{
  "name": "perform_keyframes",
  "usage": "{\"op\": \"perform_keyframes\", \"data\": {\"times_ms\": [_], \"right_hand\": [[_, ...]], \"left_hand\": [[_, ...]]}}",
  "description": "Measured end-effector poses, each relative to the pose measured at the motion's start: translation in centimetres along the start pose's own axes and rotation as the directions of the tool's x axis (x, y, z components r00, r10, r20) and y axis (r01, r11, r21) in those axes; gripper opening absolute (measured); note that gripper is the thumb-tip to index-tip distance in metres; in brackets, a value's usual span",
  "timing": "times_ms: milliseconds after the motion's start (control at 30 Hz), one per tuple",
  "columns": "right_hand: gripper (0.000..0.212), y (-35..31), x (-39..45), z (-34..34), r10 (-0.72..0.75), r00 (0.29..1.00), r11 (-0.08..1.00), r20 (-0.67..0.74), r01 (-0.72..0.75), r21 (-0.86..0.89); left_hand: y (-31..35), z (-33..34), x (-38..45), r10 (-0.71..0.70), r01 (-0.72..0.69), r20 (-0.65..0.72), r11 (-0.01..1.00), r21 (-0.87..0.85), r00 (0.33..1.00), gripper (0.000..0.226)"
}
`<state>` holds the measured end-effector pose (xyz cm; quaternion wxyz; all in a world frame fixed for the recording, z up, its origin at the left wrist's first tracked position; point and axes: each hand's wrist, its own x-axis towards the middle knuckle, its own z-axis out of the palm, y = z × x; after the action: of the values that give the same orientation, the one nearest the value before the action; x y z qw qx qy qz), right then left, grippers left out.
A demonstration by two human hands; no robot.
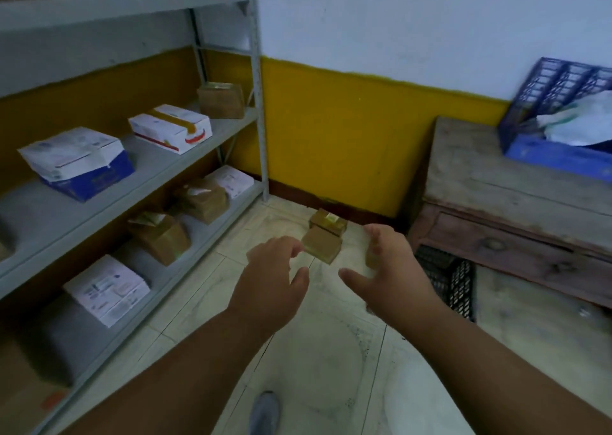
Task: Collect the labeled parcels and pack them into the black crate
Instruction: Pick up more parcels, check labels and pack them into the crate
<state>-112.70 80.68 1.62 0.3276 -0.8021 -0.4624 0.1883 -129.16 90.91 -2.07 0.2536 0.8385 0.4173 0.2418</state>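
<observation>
Two small brown cardboard parcels lie on the tiled floor near the yellow wall: a plain one (322,244) in front and one with a label and tape (328,222) behind it. A third brown parcel (371,259) is mostly hidden behind my right hand. My left hand (276,275) and my right hand (387,265) are both stretched out above the floor, fingers spread, holding nothing, on either side of the front parcel. The black crate (453,282) sits on the floor under the wooden cabinet, right of my right hand.
A grey metal shelf rack (228,129) on the left carries white labeled boxes (170,128) and brown parcels (160,235). A wooden cabinet (490,182) on the right bears a blue crate (559,116). My shoe (265,413) shows at the bottom.
</observation>
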Motion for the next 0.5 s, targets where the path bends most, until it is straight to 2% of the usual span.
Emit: {"op": "perform_keyframes", "data": {"times_ms": [167, 300, 500], "right_hand": [[0.083, -1.9, 8.5, 1.1, 0.054, 0.997, 0.997, -0.061, -0.058, -0.055], [0.085, -4.2, 14.1, 2.4, 0.061, 0.993, 0.998, -0.099, -0.062, -0.010], [0.086, -2.2, 20.5, 3.1, 0.161, 0.981, 0.987, -0.112, -0.163, -0.008]], "left_hand": [[-5.2, -0.4, 10.1, -0.020, 0.023, 0.056, 0.998, -0.055, 0.998, 0.029], [-7.5, -1.5, 17.8, -0.009, 0.019, 0.117, 0.996, -0.088, 0.993, 0.024], [-9.0, 1.1, 25.2, 0.027, -0.003, 0.179, 0.991, -0.133, 0.983, 0.032]]}}
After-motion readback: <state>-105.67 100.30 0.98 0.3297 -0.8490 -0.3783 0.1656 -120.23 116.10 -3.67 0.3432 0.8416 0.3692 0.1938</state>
